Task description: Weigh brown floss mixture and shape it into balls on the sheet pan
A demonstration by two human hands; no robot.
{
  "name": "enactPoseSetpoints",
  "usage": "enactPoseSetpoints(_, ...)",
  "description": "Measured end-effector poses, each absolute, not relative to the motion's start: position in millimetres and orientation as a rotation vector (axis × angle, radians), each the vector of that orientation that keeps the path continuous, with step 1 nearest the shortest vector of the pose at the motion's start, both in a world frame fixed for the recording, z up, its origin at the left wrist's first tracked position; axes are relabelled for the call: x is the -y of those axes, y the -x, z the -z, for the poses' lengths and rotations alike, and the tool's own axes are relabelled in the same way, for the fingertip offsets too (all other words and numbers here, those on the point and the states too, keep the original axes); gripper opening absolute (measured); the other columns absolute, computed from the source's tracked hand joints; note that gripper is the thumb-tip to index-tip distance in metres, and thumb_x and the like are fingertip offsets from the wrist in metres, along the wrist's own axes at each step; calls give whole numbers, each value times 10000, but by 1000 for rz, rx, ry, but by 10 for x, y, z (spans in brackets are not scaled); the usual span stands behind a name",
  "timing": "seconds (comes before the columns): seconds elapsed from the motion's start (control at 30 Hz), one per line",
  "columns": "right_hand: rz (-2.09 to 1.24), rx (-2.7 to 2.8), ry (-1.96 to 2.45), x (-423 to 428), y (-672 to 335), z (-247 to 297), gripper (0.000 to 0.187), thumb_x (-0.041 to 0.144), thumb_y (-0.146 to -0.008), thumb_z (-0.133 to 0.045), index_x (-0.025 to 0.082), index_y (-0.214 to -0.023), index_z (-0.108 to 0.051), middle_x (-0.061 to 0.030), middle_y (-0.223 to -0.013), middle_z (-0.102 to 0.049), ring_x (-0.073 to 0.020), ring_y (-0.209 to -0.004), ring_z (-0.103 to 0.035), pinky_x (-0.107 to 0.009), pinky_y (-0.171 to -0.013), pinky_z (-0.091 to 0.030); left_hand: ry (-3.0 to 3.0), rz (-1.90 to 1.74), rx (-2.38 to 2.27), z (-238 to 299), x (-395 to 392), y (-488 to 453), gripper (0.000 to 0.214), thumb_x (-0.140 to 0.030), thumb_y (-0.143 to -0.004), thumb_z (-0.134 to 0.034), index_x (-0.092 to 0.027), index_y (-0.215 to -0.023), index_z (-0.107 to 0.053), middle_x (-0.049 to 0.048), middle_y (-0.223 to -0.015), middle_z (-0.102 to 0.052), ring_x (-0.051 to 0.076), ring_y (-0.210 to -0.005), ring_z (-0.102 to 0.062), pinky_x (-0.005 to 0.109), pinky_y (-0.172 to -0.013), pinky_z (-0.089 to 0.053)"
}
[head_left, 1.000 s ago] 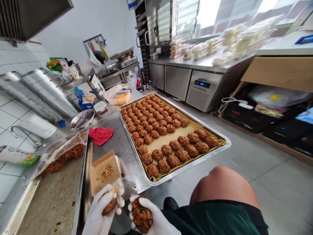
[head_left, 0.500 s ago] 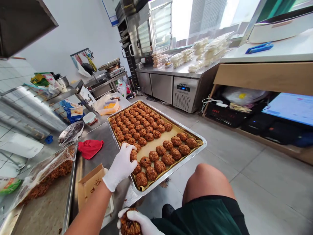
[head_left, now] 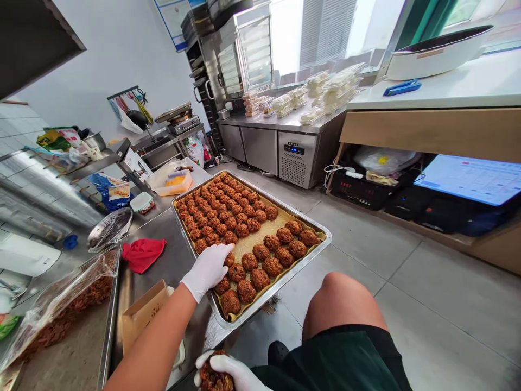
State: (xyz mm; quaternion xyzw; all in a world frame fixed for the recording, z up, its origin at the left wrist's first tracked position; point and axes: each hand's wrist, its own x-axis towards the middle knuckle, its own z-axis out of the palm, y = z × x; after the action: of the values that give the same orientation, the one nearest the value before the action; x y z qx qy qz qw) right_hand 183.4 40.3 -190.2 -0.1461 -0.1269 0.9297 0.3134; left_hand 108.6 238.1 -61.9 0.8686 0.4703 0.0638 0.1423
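Note:
My left hand (head_left: 208, 270), in a white glove, reaches over the near left part of a metal tray (head_left: 330, 239). Its fingers curl over a brown ball (head_left: 229, 259) there, mostly hidden by the hand. The tray is lined with tan paper and bears rows of shaggy brown balls (head_left: 272, 266), with a bare strip of lining between two groups. Low in the view, my gloved right hand (head_left: 240, 373) is closed around a larger brown ball (head_left: 215, 377) with a dark, rough surface, cut off by the bottom edge.
A steel table (head_left: 142, 288) carries a red cloth (head_left: 143, 255), an open cardboard box (head_left: 140, 315) and, at left, a pan of brown shreds (head_left: 61, 326) partly under plastic film. Beyond stand a plastic tub (head_left: 173, 184) and a steel counter (head_left: 285, 120) with clear boxes.
The view has turned slightly right, so the surroundings sit further left. My left hand stays low at the tray's near left, its fingers on a ball. My right hand still holds its ball.

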Motion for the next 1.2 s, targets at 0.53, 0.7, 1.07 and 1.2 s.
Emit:
enactPoseSetpoints(0.53,-2252,-29,170,-413,-1734,853,479,505,-868,-570,274,-1286,-609,-61,-1195,-716,-244,-1098,-632,-421,-1020,-410,-2073,-1386,-2049,954,44,-789,487,-531,-869,-559,-250,-1262,-622,128,-1198,-692,353,-1125,-652,469,-850,-605)
enactPoseSetpoints(0.7,-2219,120,397,-342,-1557,738,379,386,-892,-591,217,-1226,-647,-66,-1207,-708,-234,-1140,-612,-391,-1045,-409,-2087,-1341,-2163,876,-4,-553,533,-396,-834,-644,-159,-1298,-533,170,-1171,-678,317,-1039,-684,443,-824,-607)
enactPoseSetpoints(1.07,-2134,299,677,-238,-1236,864,147,305,-745,-772,173,-788,-725,-37,-793,-727,-172,-758,-620,-314,-770,-513,-2030,-1287,-2160,921,141,-423,167,-212,-904,-572,-200,-1058,-635,76,-972,-686,215,-905,-672,348,-828,-553)
enactPoseSetpoints(1.2,-2111,271,652,-167,-1242,911,96,279,-746,-766,197,-787,-737,-24,-819,-721,-161,-790,-611,-283,-762,-507,-1945,-1421,-1977,871,111,-377,89,-151,-903,-579,-216,-875,-633,15,-819,-659,159,-783,-647,280,-748,-527)
